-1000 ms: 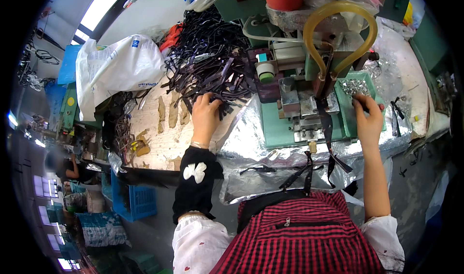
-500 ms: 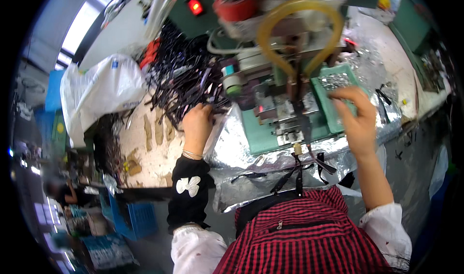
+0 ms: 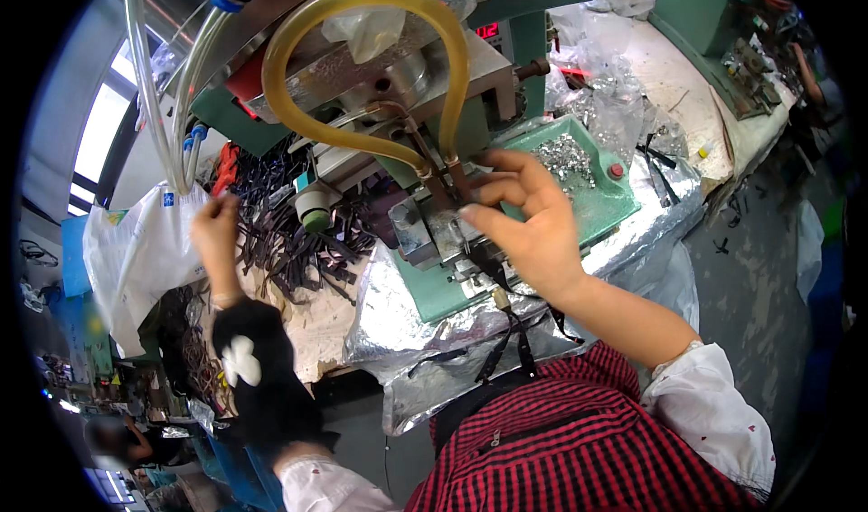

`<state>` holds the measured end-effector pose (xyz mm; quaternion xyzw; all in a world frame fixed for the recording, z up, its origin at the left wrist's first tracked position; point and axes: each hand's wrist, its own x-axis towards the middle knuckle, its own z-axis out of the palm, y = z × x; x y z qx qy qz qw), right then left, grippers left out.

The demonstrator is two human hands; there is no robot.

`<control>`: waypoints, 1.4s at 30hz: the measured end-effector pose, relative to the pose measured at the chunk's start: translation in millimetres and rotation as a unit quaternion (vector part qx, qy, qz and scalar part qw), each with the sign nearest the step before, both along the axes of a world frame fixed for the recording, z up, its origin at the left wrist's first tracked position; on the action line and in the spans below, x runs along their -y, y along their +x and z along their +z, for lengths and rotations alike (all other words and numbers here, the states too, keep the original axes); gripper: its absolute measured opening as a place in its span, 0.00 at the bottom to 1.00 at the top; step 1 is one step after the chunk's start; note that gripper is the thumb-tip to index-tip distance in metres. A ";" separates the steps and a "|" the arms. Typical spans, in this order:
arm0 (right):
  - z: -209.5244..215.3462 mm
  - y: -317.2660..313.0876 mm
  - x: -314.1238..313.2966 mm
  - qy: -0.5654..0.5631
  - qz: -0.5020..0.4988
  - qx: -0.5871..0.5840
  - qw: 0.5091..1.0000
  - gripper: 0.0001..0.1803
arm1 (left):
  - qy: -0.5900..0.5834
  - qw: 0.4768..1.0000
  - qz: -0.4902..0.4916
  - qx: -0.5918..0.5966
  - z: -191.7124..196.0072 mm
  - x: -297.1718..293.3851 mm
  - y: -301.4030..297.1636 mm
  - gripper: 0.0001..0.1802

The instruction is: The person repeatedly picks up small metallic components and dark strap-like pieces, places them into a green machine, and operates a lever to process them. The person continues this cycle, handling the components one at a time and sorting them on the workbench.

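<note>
Leaving green rectangular tray [image 3: 604,212], right hand [image 3: 533,239] now at grey metal jig [image 3: 411,229], fingers curled, grip unclear; left hand [image 3: 216,239] shifted near white plastic bag [image 3: 136,263], fingers bunched, contents unclear. Narrow black strap [image 3: 489,263] at jig: work apparently moved there.

bright window [image 3: 93,131] | blue crate [image 3: 246,471], lower left | grey floor [image 3: 755,286] | distant person [image 3: 142,441]
</note>
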<state>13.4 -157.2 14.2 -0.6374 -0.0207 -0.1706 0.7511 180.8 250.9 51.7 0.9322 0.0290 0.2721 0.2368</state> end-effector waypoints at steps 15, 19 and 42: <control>-83.8 -14.2 107.0 -0.405 -0.136 -0.068 0.901 0.17 | 0.054 0.838 -0.484 0.246 -37.5 250.9 -196.1 0.18; -74.1 -16.7 109.6 -0.351 -0.118 -0.065 0.927 0.17 | 0.052 0.851 -0.446 0.272 -47.3 260.4 -184.4 0.16; -93.1 -7.4 112.0 -0.593 -0.209 0.010 0.777 0.05 | 0.051 0.937 -0.313 0.148 -63.3 204.4 -238.0 0.17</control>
